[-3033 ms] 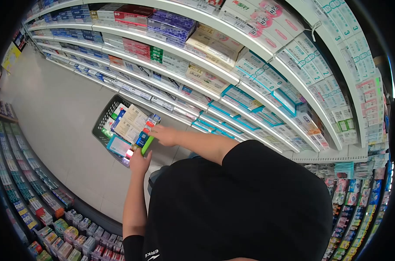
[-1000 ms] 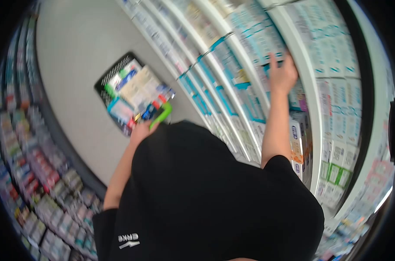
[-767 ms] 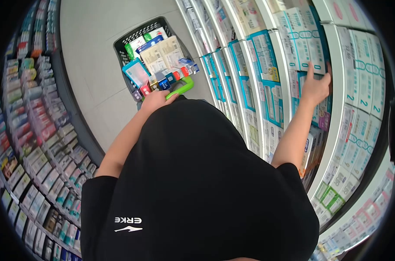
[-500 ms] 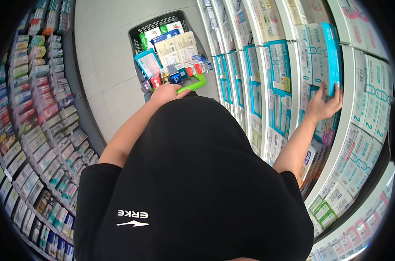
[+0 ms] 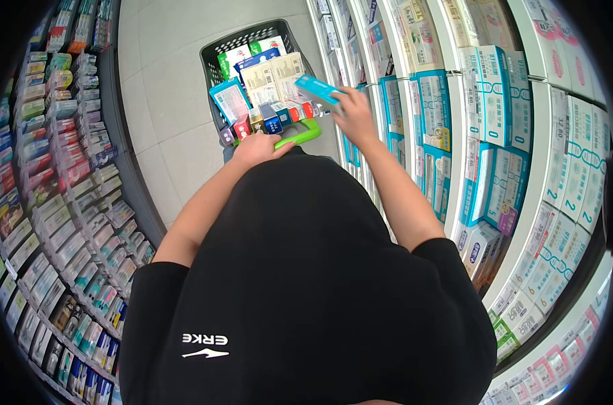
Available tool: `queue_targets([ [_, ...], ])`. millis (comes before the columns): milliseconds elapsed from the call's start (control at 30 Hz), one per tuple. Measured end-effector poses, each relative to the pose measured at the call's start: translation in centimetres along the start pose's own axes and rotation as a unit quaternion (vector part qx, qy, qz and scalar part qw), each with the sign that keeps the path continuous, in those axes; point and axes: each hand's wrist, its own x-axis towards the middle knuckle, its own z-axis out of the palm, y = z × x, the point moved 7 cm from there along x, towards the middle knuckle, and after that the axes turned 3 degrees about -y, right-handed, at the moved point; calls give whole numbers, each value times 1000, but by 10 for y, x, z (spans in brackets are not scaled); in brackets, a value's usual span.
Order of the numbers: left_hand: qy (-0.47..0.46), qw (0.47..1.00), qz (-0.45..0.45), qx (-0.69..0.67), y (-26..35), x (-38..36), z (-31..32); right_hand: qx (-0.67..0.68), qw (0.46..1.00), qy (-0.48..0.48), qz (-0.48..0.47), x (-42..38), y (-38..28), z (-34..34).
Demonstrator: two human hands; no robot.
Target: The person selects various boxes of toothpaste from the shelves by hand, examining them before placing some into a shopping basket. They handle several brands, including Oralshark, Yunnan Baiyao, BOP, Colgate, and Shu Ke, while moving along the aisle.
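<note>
My right hand (image 5: 352, 116) holds one end of a flat teal box (image 5: 316, 88) above the right edge of the black basket (image 5: 212, 62). Wrapped round the green handle (image 5: 309, 133), my left hand (image 5: 258, 148) is at the basket's near side. Inside the basket lie a beige box (image 5: 289, 66), a teal-edged box (image 5: 231, 101), a blue box and several small cartons, among them a red one (image 5: 242, 126) and a dark blue one (image 5: 273, 124).
Shelves (image 5: 456, 121) of teal and white boxes (image 5: 490, 94) run along the right. On the left, a long rack (image 5: 70, 175) holds rows of small packages. Grey floor tiles (image 5: 161, 88) show between the left rack and the basket.
My right hand has moved left from the right shelf to the basket, bringing the teal box with it. My left hand has stayed on the handle.
</note>
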Motion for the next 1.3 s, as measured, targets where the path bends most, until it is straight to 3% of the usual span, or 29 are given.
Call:
queue_targets([
  [133,24,999,11,19,-4,2,2,-11,999,-12,35,29,17,56],
  [367,29,999,2,16,-3,0,-2,-61,988,-64,129,35,52,87],
  [667,84,995,49,35,-9,6,-2,33,990,-5,138,-34,68,44],
  [767,53,996,9,73,-15,10,2,55,985,37,161,-81,71,27],
  [867,75,993,32,86,-12,7,-4,40,976,49,208,-116,72,12],
  [967,66,994,45,79,-13,6,-7,107,940,80,313,-134,53,-24],
  [1100,44,996,18,82,-14,7,-9,89,943,122,296,-152,45,-36],
  [1200,51,997,19,58,-12,5,-7,30,970,179,159,-160,31,-47],
  [1300,42,998,1,57,-13,4,-9,21,961,198,191,-167,1,-94],
])
